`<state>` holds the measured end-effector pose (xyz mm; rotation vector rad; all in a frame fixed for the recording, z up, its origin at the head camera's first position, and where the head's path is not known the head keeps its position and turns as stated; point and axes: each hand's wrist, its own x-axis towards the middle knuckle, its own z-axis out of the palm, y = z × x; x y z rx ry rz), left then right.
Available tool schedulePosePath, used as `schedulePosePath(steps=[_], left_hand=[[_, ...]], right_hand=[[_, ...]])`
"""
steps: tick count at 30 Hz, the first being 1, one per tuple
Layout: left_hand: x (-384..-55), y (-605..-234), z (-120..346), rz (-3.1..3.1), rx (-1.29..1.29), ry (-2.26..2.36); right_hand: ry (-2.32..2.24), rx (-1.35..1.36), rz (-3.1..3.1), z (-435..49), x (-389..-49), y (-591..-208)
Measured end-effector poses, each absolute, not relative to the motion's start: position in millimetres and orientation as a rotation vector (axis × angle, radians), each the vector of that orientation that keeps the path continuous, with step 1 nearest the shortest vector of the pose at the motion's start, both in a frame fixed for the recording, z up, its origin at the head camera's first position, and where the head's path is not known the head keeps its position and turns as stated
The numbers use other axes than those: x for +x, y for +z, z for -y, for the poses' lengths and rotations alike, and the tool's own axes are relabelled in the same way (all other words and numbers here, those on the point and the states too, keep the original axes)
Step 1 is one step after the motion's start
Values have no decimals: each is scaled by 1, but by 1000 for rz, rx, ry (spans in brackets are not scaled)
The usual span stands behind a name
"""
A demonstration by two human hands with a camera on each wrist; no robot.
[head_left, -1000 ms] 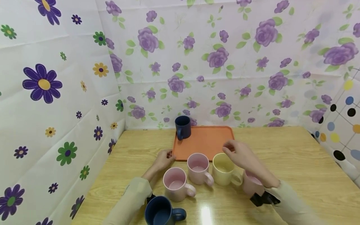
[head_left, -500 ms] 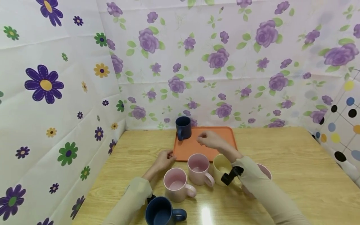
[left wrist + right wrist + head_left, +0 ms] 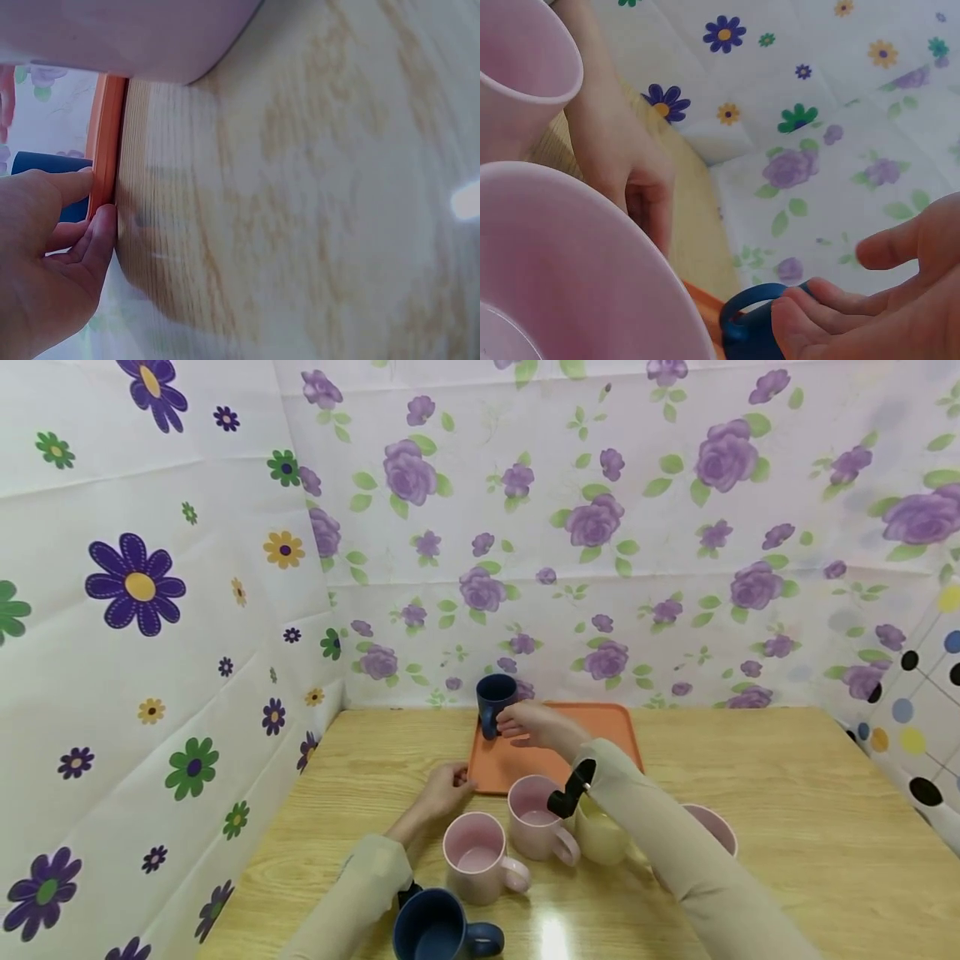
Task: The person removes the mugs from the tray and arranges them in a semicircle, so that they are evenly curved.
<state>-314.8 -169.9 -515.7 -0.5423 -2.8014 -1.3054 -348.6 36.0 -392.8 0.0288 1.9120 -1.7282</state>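
At the back left of the orange tray [image 3: 600,727] stands a navy mug [image 3: 495,692], its handle facing forward. My right hand [image 3: 534,727] is over the tray beside this mug. In the right wrist view its fingers [image 3: 855,307] overlap the mug near its handle [image 3: 754,296], and the thumb stands well apart. My left hand [image 3: 442,795] holds the tray's front left corner. The left wrist view shows thumb and fingers pinching the orange rim [image 3: 109,146]. Two pink mugs [image 3: 476,870] [image 3: 528,831] and a yellow mug [image 3: 602,842] stand in front of the tray.
Nearest me is another navy mug [image 3: 431,931], beside my left sleeve. A further pink mug [image 3: 716,828] is partly hidden behind my right sleeve [image 3: 675,843]. Flowered sheets [image 3: 525,527] close off the back and left of the wooden table [image 3: 772,777].
My right hand has moved left from above the yellow mug, across the tray, to the navy mug. My left hand has stayed at the tray's corner. The view has shifted slightly.
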Motion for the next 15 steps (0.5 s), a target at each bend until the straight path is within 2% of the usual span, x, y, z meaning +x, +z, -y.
schedulePosePath(steps=[15], left_hand=[[-315,-515,171,2793,-584,-1302]], right_hand=[[-1931,163,-1627,-15,-383,-424]])
